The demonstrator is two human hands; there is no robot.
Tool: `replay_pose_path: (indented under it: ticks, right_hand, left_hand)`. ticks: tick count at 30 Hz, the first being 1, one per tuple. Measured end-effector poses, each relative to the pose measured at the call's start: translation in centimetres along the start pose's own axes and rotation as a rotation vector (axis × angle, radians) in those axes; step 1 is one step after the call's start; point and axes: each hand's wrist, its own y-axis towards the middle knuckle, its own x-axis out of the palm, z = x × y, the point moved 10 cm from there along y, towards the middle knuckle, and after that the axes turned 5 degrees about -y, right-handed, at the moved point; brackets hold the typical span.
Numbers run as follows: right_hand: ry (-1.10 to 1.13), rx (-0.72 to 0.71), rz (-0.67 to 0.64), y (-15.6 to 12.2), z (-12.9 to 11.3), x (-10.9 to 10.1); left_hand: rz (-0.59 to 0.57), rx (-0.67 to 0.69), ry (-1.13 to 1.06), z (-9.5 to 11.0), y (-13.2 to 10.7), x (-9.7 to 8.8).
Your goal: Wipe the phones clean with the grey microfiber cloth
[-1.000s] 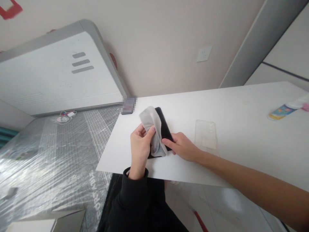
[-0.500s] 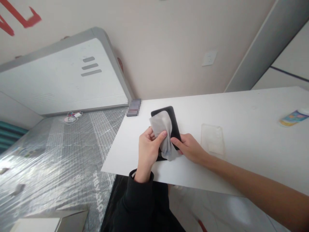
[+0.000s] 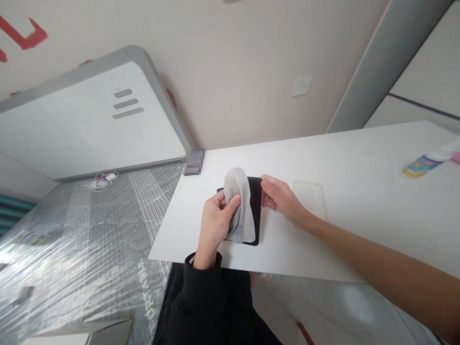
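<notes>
A flat black tablet-like device [image 3: 256,201] with rounded corners is held low over the white table near its front edge. A soft grey cloth [image 3: 237,179] covers much of its face, draping from top to bottom. My left hand [image 3: 215,218] is closed on the cloth, thumb on top, its other fingers partly hidden behind the cloth and the device's left side. At the upper right edge of the device, my right hand [image 3: 282,196] pinches with thumb and curled fingers. Just right of that hand lies a clear plastic case [image 3: 311,189], partly hidden by the forearm.
On the right of the white table [image 3: 359,191] stands a spray bottle [image 3: 424,165] with a colourful label. A blurred-out stack [image 3: 194,161] sits at the back left corner. Left is a plastic-wrapped mattress [image 3: 108,230] with a white cable [image 3: 104,181] by the headboard [image 3: 89,110].
My right hand has moved from the device's lower right side up to its upper right corner. The device now sits straighter and lower, and the cloth covers it more lengthwise.
</notes>
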Motion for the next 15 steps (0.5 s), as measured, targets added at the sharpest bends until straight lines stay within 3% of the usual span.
replay_pose_path:
  ticks: [4, 7, 11, 15]
  right_hand:
    - [-0.012, 0.039, -0.064, 0.1, 0.0, 0.5]
    - [-0.045, 0.077, -0.046, 0.1, 0.4, 0.3]
    - [-0.002, 0.12, 0.141, 0.3, 2.0, -1.7]
    - [0.123, 0.144, 0.318, 0.4, 3.7, -3.5]
  left_hand:
    - [-0.004, 0.027, 0.188, 0.4, -0.1, 0.4]
    - [-0.023, 0.037, 0.207, 0.3, 0.0, 0.5]
    - [-0.071, -0.003, 0.161, -0.7, 0.5, -0.2]
    - [-0.031, -0.023, 0.092, -1.2, 1.0, -1.8]
